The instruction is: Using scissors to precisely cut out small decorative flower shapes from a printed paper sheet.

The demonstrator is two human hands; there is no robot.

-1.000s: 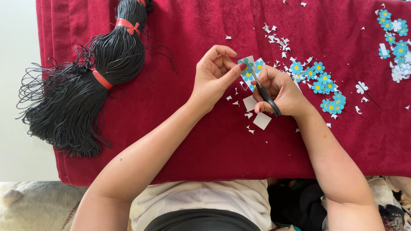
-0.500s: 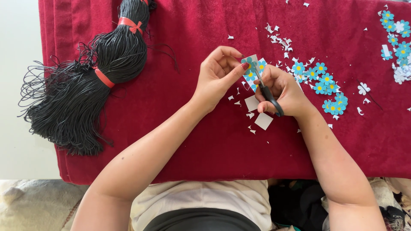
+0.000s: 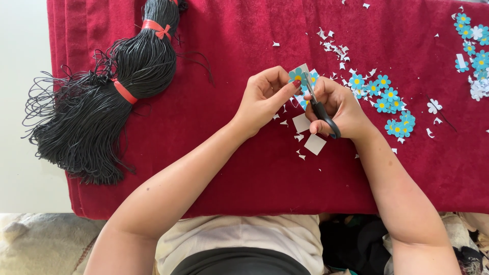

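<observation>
- left hand (image 3: 265,99) pinches a small paper piece (image 3: 299,76) printed with a blue flower; fingers closed on its edge, so the paper stands clear of the cloth and the blades can get round it.
- right hand (image 3: 338,109) is curled shut around black-handled scissors (image 3: 318,104); tips point up into the paper. i can't tell how far the blades are apart.
- both hands sit just above the red cloth (image 3: 229,168) on the tabletop, mid-frame, close together so the paper can be turned against the blades.
- finished flowers (image 3: 382,97) lie in a cluster just right of the right hand, out of the cutting spot.
- white scraps (image 3: 314,144) lie under and above the hands, where offcuts would drop.
- black cord bundle (image 3: 117,86) with red ties lies well apart, left, untouched.
</observation>
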